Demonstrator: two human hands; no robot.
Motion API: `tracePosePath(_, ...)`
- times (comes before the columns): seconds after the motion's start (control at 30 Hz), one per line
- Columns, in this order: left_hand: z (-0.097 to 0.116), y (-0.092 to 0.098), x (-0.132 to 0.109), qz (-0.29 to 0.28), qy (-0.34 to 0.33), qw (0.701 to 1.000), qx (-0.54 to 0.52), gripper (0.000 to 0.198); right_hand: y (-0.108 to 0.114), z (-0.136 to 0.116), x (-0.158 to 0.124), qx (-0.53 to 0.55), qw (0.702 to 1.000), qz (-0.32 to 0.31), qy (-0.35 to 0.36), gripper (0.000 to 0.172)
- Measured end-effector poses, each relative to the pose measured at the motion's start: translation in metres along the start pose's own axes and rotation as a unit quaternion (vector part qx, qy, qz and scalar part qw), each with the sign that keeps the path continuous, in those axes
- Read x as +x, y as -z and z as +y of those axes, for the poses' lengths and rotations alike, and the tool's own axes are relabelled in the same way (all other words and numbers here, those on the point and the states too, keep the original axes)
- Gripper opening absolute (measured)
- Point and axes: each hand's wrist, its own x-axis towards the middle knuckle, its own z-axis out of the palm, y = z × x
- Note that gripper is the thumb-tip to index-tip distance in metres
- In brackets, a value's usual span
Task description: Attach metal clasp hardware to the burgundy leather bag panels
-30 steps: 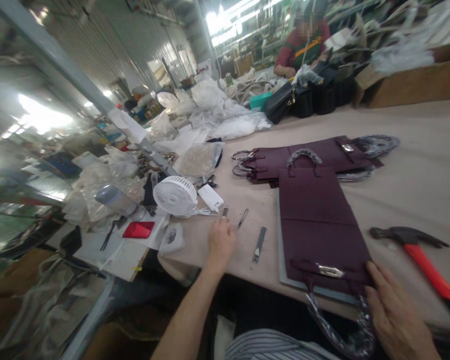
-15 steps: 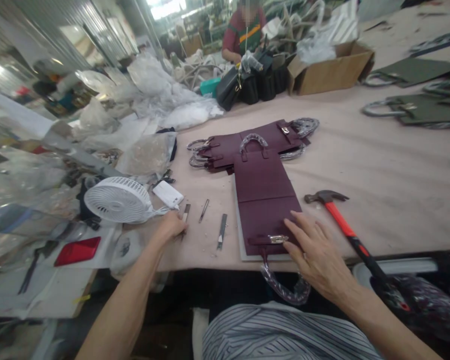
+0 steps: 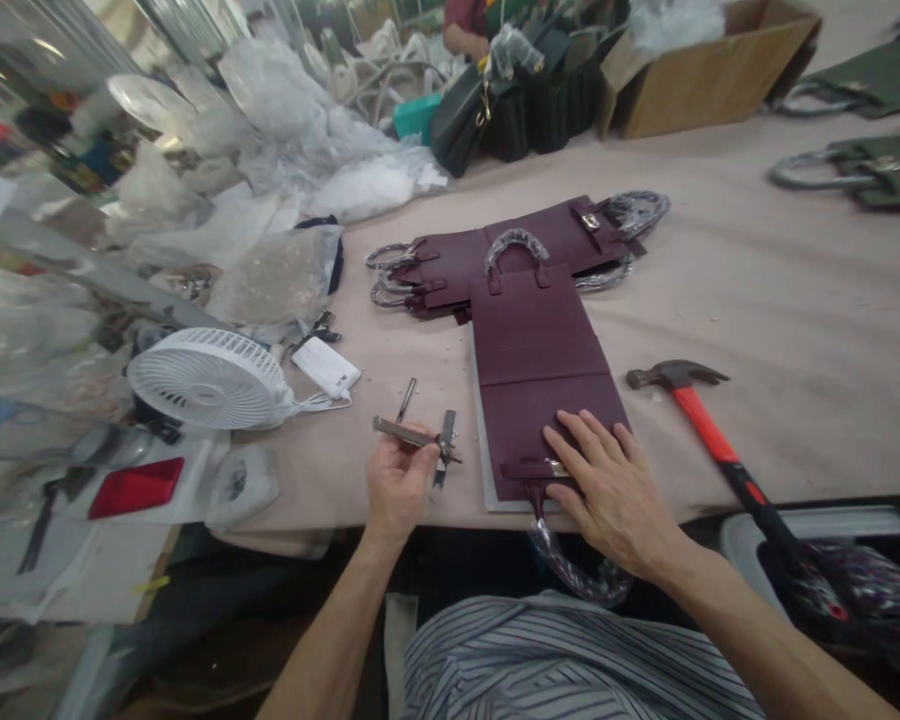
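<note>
You get even, bright light with soft shadows, but the wide lens stretches your left edge, where plastic sheeting (image 3: pixel 37 340) smears and catches glare.

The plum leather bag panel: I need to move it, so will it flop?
The plum leather bag panel probably feels fairly stiff, lying flat with crisp edges, but may fold at the crease across its middle. The plastic-wrapped handle past the table edge could swing.

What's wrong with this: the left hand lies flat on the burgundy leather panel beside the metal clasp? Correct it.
Wrong hand: the head view shows the right hand lies flat on the burgundy leather panel beside the metal clasp; the left hand holds a steel tool.
</note>
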Motion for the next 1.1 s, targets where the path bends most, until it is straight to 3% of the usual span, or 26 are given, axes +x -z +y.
tracePosePath(0.27,-0.007,-0.034,-0.028,-0.114,-0.104,0.988,-0.019,0.011,-0.003,-0.001,0.000,0.009,1.000,0.001,-0.010,0.052)
tracePosePath(0.43,-0.008,-0.043,-0.034,-0.110,-0.130,0.984,-0.060,0.012,-0.003,-0.002,0.000,0.022,1.000,0.004,-0.013,0.053)
tracePosePath(0.83,-0.008,-0.046,-0.038,-0.124,-0.177,0.976,-0.043,0.015,-0.002,-0.002,0.000,0.027,0.999,0.013,-0.018,0.052)
tracePosePath(1.1,-0.007,-0.050,-0.038,-0.120,-0.249,0.961,-0.033,0.016,-0.003,-0.002,-0.001,0.020,1.000,0.016,-0.016,0.052)
